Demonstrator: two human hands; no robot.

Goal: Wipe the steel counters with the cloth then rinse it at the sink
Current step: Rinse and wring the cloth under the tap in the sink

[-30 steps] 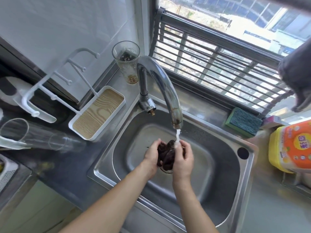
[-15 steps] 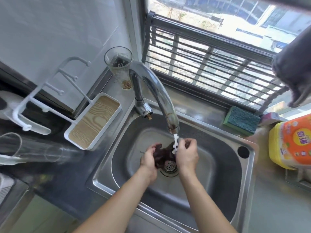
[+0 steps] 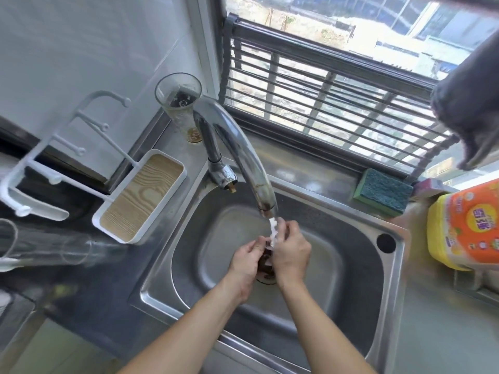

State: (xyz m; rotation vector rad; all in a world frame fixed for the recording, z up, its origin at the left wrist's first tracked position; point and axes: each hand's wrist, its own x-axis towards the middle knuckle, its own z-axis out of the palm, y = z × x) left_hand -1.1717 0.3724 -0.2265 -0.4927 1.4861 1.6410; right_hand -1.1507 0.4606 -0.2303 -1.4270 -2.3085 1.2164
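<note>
A dark brown cloth [image 3: 265, 261] is bunched between my two hands over the drain of the steel sink [image 3: 359, 268]. My left hand [image 3: 247, 260] grips it from the left and my right hand [image 3: 291, 249] from the right, pressed close so most of the cloth is hidden. Water runs in a white stream from the curved chrome tap [image 3: 243, 157] onto the cloth and my right fingers.
A green scouring sponge [image 3: 383, 191] lies on the sink's back rim. A yellow and orange detergent bottle [image 3: 467, 228] stands at the right. A white tray with wood-grain base [image 3: 140, 195] and a clear glass [image 3: 179, 106] sit to the left. A grey cloth [image 3: 469, 103] hangs at upper right.
My hands have closed tighter together around the cloth, so less of it shows. The view has shifted slightly; water keeps running.
</note>
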